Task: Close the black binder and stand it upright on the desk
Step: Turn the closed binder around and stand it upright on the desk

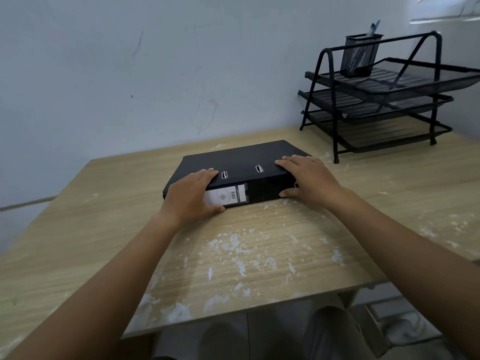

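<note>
The black binder (246, 158) lies flat and closed on the wooden desk (78, 229), its spine with a white label facing me. My left hand (191, 194) grips the spine's left end, fingers over the top cover and thumb under the lower edge. My right hand (307, 178) holds the right end the same way, fingers on the cover and thumb against the spine's bottom edge. Two metal slots show on the cover between my hands.
A black three-tier mesh letter tray (384, 100) stands at the back right, with a mesh pen cup (361, 54) on its top tier. A pale wall runs behind the desk. White paint flecks mark the desktop in front of the binder.
</note>
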`<state>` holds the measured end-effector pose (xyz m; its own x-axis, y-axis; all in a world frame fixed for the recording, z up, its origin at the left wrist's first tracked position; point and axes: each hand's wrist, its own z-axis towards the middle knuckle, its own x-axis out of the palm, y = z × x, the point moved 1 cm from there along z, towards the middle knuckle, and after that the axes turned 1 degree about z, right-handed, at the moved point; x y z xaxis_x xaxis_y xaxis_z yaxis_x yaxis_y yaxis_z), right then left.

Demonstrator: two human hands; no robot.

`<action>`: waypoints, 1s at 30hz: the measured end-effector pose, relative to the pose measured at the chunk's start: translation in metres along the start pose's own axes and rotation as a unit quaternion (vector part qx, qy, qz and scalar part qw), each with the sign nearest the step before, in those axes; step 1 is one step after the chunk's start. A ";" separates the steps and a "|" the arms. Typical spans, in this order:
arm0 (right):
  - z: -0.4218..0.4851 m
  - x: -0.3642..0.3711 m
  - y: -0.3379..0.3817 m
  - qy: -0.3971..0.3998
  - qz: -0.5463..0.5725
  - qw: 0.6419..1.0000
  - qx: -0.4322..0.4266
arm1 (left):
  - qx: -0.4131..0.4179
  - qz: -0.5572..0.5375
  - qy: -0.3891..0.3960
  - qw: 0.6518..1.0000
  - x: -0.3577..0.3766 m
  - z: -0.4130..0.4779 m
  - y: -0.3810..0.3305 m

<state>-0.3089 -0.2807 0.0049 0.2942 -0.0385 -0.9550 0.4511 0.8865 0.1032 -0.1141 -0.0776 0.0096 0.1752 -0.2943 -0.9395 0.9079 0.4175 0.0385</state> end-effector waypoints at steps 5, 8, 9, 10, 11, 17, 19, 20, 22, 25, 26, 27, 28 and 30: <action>-0.008 -0.003 -0.008 -0.051 0.055 0.996 0.047 | 0.012 0.005 0.023 1.000 -0.002 0.003 -0.009; -0.018 -0.002 -0.014 -0.090 0.143 0.980 0.110 | 0.027 0.003 0.024 0.999 -0.003 0.006 -0.019; -0.020 -0.002 -0.017 -0.104 0.183 0.968 0.135 | 0.033 0.005 0.022 0.999 -0.002 0.007 -0.022; -0.023 0.000 -0.020 -0.114 0.224 0.955 0.158 | 0.038 0.010 0.021 0.999 0.000 0.008 -0.024; -0.024 0.002 -0.023 -0.119 0.267 0.940 0.173 | 0.042 0.017 0.019 0.999 0.001 0.008 -0.027; -0.030 0.013 -0.033 -0.112 0.482 0.842 0.215 | 0.028 0.027 0.008 0.999 0.006 0.010 -0.032; -0.030 0.016 -0.034 -0.111 0.499 0.834 0.209 | 0.022 0.027 0.003 0.999 0.007 0.010 -0.031; -0.030 0.018 -0.034 -0.110 0.507 0.832 0.199 | 0.020 0.027 0.003 0.999 0.007 0.009 -0.032; -0.030 0.018 -0.032 -0.111 0.528 0.821 0.184 | 0.016 0.027 0.004 0.999 0.007 0.009 -0.032; -0.029 0.019 -0.031 -0.115 0.547 0.809 0.182 | 0.015 0.028 0.002 0.999 0.007 0.009 -0.032; -0.028 0.019 -0.031 -0.115 0.549 0.808 0.182 | 0.015 0.027 0.000 1.000 0.006 0.009 -0.032; -0.028 0.018 -0.031 -0.116 0.552 0.806 0.181 | 0.016 0.026 -0.002 1.000 0.006 0.009 -0.033; -0.027 0.018 -0.030 -0.117 0.556 0.803 0.181 | 0.016 0.026 -0.003 1.000 0.006 0.008 -0.032; -0.027 0.016 -0.029 -0.116 0.563 0.797 0.185 | 0.016 0.025 -0.006 1.000 0.006 0.008 -0.032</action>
<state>-0.3396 -0.2948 -0.0209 0.8167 0.5631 -0.1257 -0.0047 0.2245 0.9745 -0.1393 -0.1001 0.0055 0.2255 -0.2836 -0.9320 0.9097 0.4038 0.0972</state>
